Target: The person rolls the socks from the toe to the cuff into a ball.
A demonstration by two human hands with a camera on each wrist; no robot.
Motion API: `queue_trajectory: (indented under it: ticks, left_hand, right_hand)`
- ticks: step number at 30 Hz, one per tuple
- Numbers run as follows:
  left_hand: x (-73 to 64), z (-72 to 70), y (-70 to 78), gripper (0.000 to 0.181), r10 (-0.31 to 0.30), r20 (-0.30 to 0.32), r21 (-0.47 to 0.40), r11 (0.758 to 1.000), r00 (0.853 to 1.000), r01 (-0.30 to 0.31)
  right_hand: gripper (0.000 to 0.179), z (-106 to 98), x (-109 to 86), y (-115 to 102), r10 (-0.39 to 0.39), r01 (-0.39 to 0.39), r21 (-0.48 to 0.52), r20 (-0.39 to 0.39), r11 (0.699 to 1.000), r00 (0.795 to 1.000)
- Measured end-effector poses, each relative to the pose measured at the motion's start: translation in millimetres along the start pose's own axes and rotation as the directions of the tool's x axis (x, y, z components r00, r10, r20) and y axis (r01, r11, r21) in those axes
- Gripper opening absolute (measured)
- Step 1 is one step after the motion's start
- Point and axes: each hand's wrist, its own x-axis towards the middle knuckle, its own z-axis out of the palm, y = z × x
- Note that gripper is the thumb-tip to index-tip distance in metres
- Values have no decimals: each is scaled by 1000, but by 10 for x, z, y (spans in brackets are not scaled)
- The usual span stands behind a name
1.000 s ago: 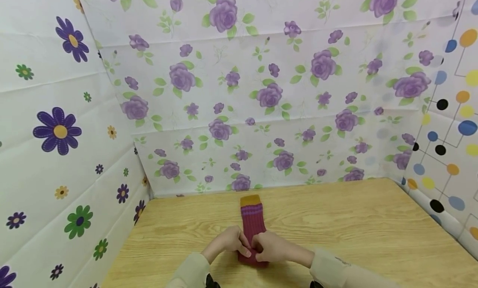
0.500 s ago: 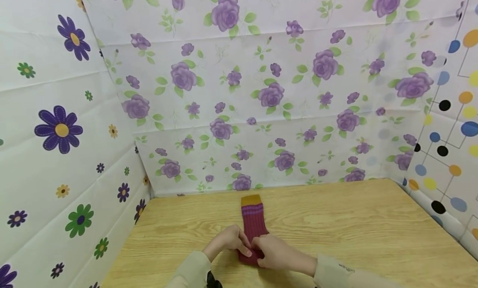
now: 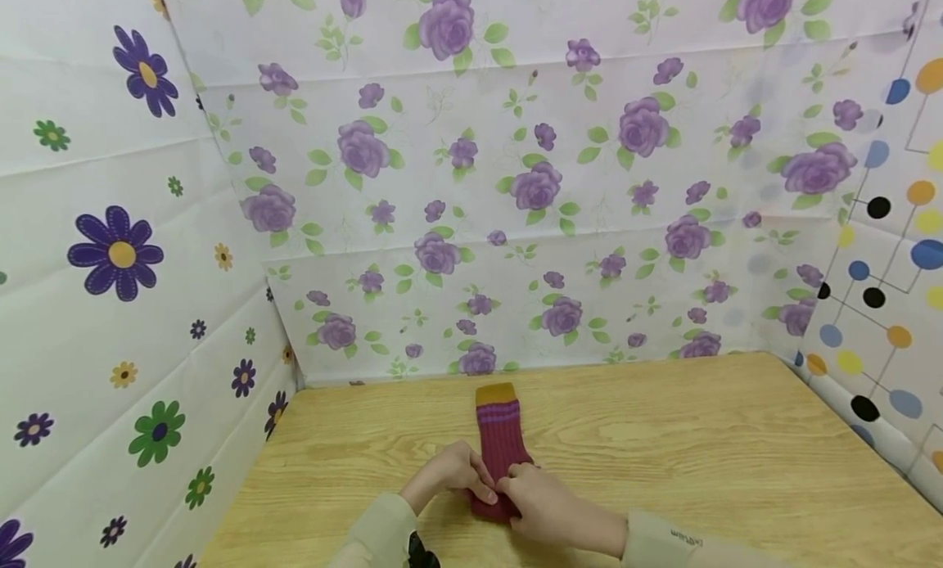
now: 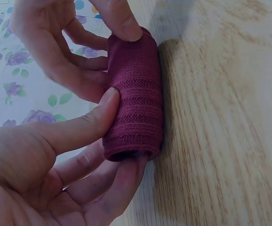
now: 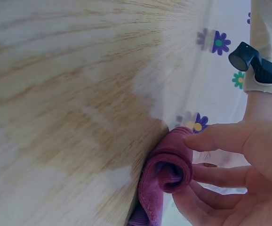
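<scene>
A maroon ribbed sock with purple stripes and a mustard end lies lengthwise on the wooden table, its near end rolled up. Both hands hold that roll. At its left end my left hand grips with the thumb on top and fingertips at the open end. My right hand pinches the roll's other end between thumb and fingers. The right wrist view shows the roll's spiral end beside the right hand. Fingers partly hide the roll in the head view.
The wooden table extends to both sides of the sock. Patterned cloth walls stand at the back, left and right. A dark wrist camera sits on the left sleeve.
My right hand has shifted slightly to the right and turned a little on the roll. The left hand stays almost in place, and the sock's far end lies as before.
</scene>
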Motion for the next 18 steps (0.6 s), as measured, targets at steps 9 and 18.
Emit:
queue_trajectory:
  ticks: [9, 18]
  left_hand:
    - [9, 46, 6, 19, 14, -98, 45, 999, 995, -10]
    - [-43, 71, 52, 17, 205, -119, 78, 977, 972, -196]
  right_hand:
    - [25, 66, 13, -26, -9, 17, -126, 64, 992, 998]
    - [25, 116, 33, -9, -31, 34, -134, 25, 990, 999]
